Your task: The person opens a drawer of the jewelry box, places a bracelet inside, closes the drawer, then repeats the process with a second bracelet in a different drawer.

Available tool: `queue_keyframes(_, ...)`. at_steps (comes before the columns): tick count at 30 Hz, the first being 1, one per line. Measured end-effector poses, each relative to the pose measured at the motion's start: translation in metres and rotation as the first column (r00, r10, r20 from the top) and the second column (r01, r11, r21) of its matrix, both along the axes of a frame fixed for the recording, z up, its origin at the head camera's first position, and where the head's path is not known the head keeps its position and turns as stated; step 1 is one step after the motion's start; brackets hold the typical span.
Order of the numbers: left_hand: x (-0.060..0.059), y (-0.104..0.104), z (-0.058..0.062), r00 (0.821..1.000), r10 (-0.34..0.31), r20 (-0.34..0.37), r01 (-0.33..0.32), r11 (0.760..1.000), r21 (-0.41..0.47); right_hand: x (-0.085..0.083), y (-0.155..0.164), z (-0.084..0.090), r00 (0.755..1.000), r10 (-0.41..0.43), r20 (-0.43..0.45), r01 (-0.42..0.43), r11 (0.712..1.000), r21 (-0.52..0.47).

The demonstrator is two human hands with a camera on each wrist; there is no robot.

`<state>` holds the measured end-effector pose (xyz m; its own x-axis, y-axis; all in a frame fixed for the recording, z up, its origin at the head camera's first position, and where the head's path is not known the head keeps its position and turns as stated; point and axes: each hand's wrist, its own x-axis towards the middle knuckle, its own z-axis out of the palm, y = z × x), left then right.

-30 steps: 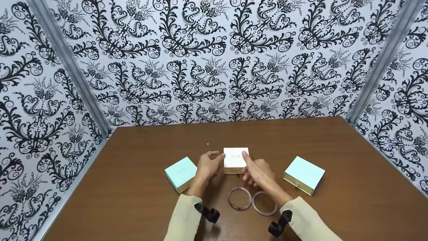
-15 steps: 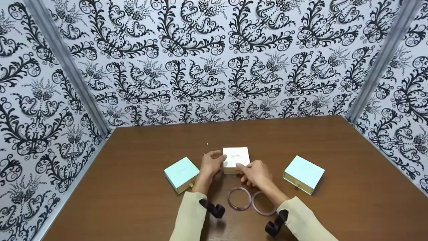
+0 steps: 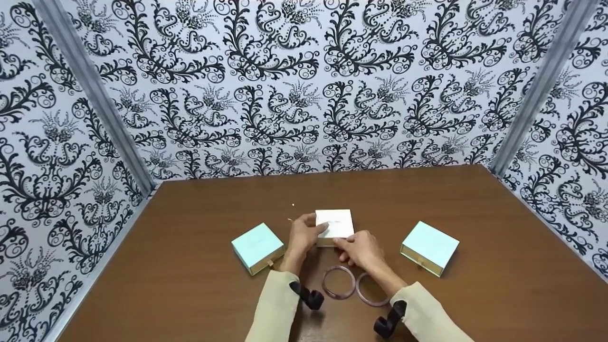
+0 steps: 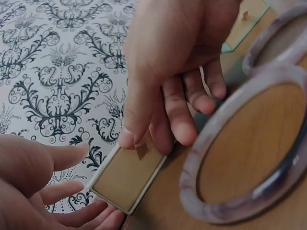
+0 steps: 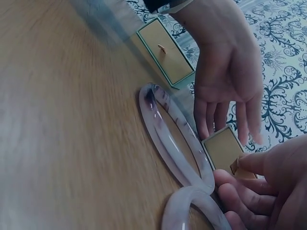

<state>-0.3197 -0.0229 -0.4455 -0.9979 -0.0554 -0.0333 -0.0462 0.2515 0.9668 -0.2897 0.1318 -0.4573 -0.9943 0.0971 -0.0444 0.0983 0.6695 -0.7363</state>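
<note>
I am steadying the white box [image 3: 335, 224] with my left hand [image 3: 304, 235], fingers straight, while my right hand [image 3: 361, 247] is pinching its pull tab [image 4: 141, 151] at 6 o'clock; next, draw the drawer out squarely.

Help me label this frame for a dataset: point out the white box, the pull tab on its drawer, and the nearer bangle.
white box [image 3: 336, 222], head view, middle of its lid.
pull tab [image 4: 141, 150], left wrist view, the small brown strip below the right hand's fingertip.
bangle [image 3: 338, 282], head view, its left-hand ring's far rim.
</note>
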Motion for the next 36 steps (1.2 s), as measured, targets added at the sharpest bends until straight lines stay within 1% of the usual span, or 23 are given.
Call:
queue_keyframes(6, 0.002, 0.002, -0.001, 0.999, 0.002, -0.045, -0.006, 0.994, -0.107, 0.0, -0.001, 0.0, 1.0, -0.002, 0.005, 0.002, 0.999, 0.038)
queue_keyframes(10, 0.003, 0.003, 0.0, 0.998, -0.023, -0.067, 0.012, 0.987, -0.161, -0.001, -0.001, 0.001, 1.0, -0.008, -0.004, 0.008, 0.999, 0.046)
queue_keyframes(12, 0.004, 0.002, 0.0, 0.996, -0.036, -0.081, 0.021, 0.984, -0.175, 0.0, 0.0, 0.002, 1.0, -0.007, -0.008, 0.007, 0.999, 0.041)
queue_keyframes(17, 0.005, 0.0, -0.003, 0.992, -0.057, -0.111, 0.037, 0.984, -0.175, 0.002, 0.002, 0.001, 1.0, -0.007, -0.013, 0.008, 1.0, 0.027)
queue_keyframes(22, 0.005, -0.002, -0.005, 0.99, -0.069, -0.125, 0.044, 0.981, -0.191, 0.002, 0.003, 0.0, 1.0, -0.008, -0.011, 0.008, 1.0, 0.009)
queue_keyframes(26, 0.006, -0.003, -0.006, 0.99, -0.075, -0.119, 0.053, 0.982, -0.179, 0.001, 0.004, -0.002, 1.0, -0.005, -0.018, 0.005, 1.0, 0.013)
queue_keyframes(33, 0.006, -0.007, -0.007, 0.993, -0.065, -0.095, 0.048, 0.984, -0.169, 0.002, 0.003, -0.003, 0.999, 0.038, -0.02, -0.037, 0.999, 0.016)
queue_keyframes(36, 0.006, -0.008, -0.008, 0.994, -0.066, -0.087, 0.053, 0.987, -0.155, 0.002, 0.003, -0.004, 0.999, 0.042, -0.018, -0.042, 0.999, 0.027)
